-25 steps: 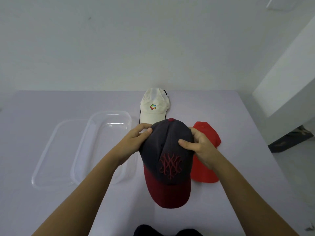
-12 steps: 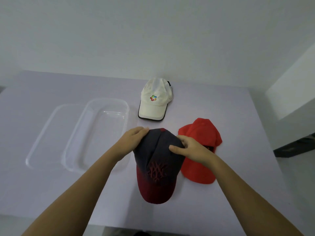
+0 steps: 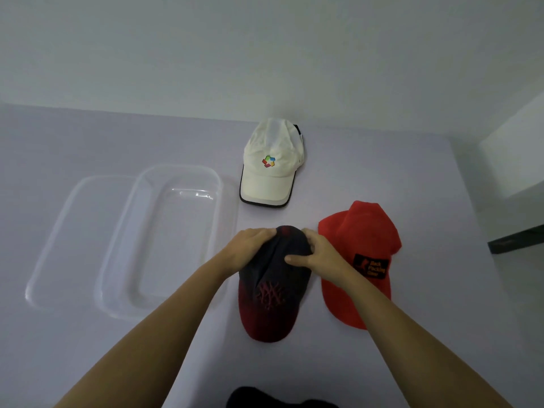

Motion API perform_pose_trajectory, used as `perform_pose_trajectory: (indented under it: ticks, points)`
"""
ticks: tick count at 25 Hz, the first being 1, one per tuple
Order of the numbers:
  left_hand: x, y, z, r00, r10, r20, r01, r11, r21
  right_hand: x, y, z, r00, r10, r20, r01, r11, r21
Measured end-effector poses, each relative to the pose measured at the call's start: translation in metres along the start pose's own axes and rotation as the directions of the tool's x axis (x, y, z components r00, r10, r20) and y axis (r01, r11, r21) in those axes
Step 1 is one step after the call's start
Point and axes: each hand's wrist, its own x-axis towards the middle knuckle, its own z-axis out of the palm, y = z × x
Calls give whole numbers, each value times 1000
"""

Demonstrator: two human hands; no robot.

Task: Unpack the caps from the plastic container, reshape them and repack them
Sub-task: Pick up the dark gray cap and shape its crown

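I see the dark cap [image 3: 272,285] on the table [image 3: 88,136], brim toward 6 o'clock. My left hand [image 3: 250,248] and right hand [image 3: 319,256] pinch its crown from 9 and 3, fingers curled into the fabric. Red cap [image 3: 359,260] lies at 3, white cap [image 3: 272,169] at 12, container [image 3: 164,240] at 9.

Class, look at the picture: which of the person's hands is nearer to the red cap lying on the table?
Right. The right hand grips the dark cap just beside the red cap; the left hand is on the dark cap's far side.
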Motion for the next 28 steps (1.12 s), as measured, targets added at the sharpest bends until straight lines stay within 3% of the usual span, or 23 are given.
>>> perform_pose_trajectory:
  ticks: [6, 10, 18, 25, 28]
  points:
    - [21, -15, -9, 995, 52, 86, -46, 996, -72, 11, 7, 6, 999, -33, -38, 32, 999, -21]
    - [27, -13, -1, 999, 36, 28, -34, 998, -57, 12, 8, 16, 986, -16, -166, 22, 999, 32]
    - [38, -25, 3, 995, 40, -95, -33, 997, 69, 24, 18, 17, 939, -8, -344, -61, 980, -189]
    - [41, -31, 9, 994, -21, -105, 24, 999, 35, 34, 19, 26, 967, 97, -235, -138, 976, -167]
    - [45, -37, 8, 992, -4, -127, 31, 978, 207, 36, 21, 26, 963, 67, -260, -127, 966, -224]
